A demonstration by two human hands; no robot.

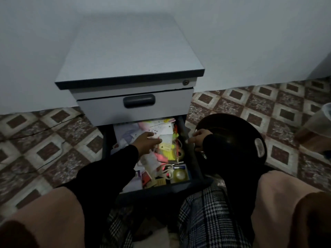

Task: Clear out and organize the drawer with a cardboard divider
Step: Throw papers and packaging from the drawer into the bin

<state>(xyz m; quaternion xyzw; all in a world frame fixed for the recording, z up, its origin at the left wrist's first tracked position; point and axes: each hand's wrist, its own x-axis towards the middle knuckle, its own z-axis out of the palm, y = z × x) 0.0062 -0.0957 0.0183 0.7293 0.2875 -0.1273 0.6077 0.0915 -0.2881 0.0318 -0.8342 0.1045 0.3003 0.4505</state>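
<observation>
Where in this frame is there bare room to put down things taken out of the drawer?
The cabinet top is bare from the wall to its dark front edge. The tiled floor left of the open drawer is free apart from a thin cable. The black bowl on the right looks empty. The drawer itself is packed with papers and stationery, where the left hand reaches in.
</observation>
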